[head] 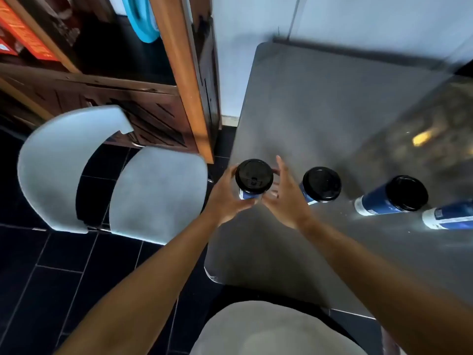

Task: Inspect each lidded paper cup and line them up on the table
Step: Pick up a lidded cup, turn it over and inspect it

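Note:
A blue paper cup with a black lid (254, 181) stands at the left edge of the grey table (332, 103). My left hand (227, 198) wraps around its left side. My right hand (286, 193) is beside its right side with fingers spread, the fingertips near the lid. To the right, a second lidded cup (321, 185) and a third lidded cup (391, 196) stand in a row on the table. A fourth blue cup (448, 217) is cut off by the right edge, its lid out of view.
A pale blue chair (102, 175) stands left of the table on dark floor tiles. Another pale seat (268, 331) is below me. A dark wooden shelf unit (143, 80) rises behind the chair. A light wall lies beyond the table's far edge.

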Demonstrator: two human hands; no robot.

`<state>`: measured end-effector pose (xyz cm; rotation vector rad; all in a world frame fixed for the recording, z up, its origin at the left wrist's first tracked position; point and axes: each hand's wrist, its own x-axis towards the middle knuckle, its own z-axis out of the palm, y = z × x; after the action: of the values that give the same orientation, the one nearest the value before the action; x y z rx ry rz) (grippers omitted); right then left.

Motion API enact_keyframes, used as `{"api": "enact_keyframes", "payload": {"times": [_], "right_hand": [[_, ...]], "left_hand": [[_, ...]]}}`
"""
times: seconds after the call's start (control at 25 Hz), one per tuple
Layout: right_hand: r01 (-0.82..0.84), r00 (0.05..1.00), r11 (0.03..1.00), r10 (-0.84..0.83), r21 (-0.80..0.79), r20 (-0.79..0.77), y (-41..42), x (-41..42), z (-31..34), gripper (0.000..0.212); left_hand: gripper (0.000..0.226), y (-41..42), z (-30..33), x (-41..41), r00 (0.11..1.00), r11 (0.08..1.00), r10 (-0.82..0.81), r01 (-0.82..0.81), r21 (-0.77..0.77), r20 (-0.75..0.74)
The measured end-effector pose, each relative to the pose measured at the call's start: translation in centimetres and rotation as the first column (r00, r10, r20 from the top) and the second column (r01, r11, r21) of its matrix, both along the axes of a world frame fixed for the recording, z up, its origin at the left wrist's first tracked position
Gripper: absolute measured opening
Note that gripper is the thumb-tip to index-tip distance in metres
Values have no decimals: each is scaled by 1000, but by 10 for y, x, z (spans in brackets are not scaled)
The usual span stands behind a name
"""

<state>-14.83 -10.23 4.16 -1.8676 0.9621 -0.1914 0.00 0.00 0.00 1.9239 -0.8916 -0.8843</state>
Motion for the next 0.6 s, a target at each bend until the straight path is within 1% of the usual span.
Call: {"api": "enact_keyframes", "payload": {"times": [0.04,0.08,0.12,0.16,0.32,0.48,0.6], "right_hand": [[4,1000,999,-5,36,18,-4,1,-3,105],[-7,1000,999,7,46,1,-6,3,1,101],[-14,1000,999,14,40,-15,-8,2,-1,98],[-18,999,999,19,35,-48,-10,1,0,94],[-64,996,998,65,11,-63,-13,-2,-3,88],[-96,991,995,93,-25,-101,-14,-9,-5,84],[-140,986,990,136,-31,-92,-13,-16,-8,82]], "left_hand": [[91,-3,-3,-1,998,1000,-14,14,-9,-62],[90,-6,-3,-2,992,1000,-24,25,9,-120],[89,-8,-6,-3,990,999,-24,28,25,-141],[89,-10,-7,-4,990,999,-9,15,39,-140],[84,-15,-9,-5,996,1000,23,-22,15,-84],[82,-9,-11,-13,996,999,35,-33,26,-86],[85,-1,-12,-19,994,999,28,-25,23,-104]]}}
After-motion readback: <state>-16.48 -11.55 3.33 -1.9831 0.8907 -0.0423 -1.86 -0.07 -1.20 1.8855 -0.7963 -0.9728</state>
